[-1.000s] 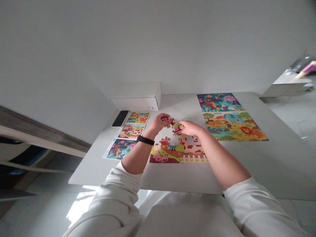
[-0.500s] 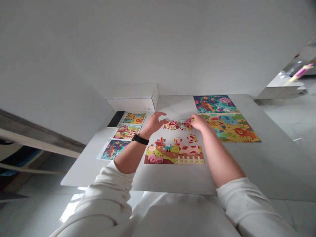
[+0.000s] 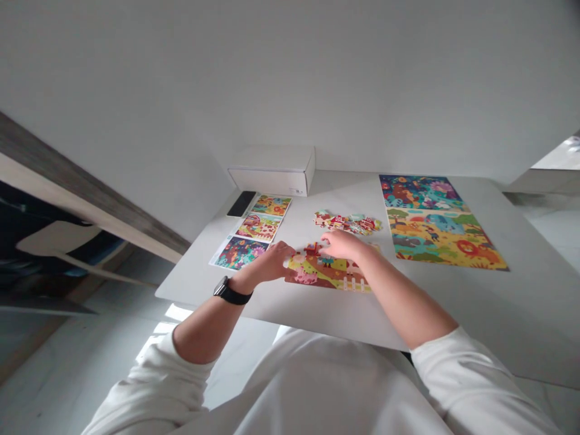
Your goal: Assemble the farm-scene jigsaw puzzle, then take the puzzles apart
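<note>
A partly joined farm jigsaw puzzle lies on the table in front of me, with a pig, a fence and a red piece at its upper edge. My left hand, wearing a black watch, rests at the puzzle's left edge with its fingers loosely bent and apart. Over the puzzle's upper edge, my right hand points left beside the red piece. Its fingers are drawn together, and whatever they hold is hidden. Behind it lies a heap of loose puzzle pieces. My right forearm covers part of the puzzle's right side.
A sheet with three small pictures lies at the left, beside a black phone. A white box stands at the back against the wall. Two finished-looking picture panels, a dark one and a yellow one, lie at the right.
Both hands have come back from the loose pieces toward me, over the farm puzzle. My left hand is now at its left edge, my right at its upper edge. The view has shifted left.
</note>
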`<state>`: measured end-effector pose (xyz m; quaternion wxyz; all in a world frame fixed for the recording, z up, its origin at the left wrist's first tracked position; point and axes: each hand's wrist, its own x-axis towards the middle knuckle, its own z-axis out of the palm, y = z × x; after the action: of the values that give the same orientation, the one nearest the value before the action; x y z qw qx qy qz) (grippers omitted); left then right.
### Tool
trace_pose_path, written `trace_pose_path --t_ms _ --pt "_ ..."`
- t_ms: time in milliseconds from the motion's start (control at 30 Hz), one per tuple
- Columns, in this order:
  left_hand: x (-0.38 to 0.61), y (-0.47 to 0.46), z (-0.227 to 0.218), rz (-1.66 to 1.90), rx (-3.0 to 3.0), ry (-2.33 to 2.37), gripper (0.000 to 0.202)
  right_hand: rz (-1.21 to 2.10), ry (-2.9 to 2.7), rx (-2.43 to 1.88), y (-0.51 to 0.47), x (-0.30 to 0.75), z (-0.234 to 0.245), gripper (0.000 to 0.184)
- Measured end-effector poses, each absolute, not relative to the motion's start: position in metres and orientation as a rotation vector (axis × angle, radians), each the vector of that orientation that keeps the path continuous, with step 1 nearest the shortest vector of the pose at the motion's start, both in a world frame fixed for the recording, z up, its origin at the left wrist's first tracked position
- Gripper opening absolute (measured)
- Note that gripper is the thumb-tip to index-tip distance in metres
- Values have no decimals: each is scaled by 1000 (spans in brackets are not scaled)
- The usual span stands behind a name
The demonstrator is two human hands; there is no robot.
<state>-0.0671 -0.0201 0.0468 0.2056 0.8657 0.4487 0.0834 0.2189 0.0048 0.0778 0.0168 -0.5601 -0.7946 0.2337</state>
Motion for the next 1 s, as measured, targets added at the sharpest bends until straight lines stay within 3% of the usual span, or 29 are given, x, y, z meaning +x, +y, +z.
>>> trace_pose_path --t_ms 200,333,567,800,1000 --pt "-59 -30 47 182 2499 1275 50 656 -2494 -1714 1 197 58 35" --pt "-57 -29 45 160 2497 1275 51 852 -2286 -1680 9 201 50 25" --pt "-59 -28 38 391 2397 1260 75 1279 -1930 -1522 17 210 47 28" --pt "-61 -22 36 632 2101 1204 42 1417 -1819 -1331 10 224 67 13" --pt "-58 -20 42 683 1737 1132 50 1424 -2122 -1314 -5 214 72 7"
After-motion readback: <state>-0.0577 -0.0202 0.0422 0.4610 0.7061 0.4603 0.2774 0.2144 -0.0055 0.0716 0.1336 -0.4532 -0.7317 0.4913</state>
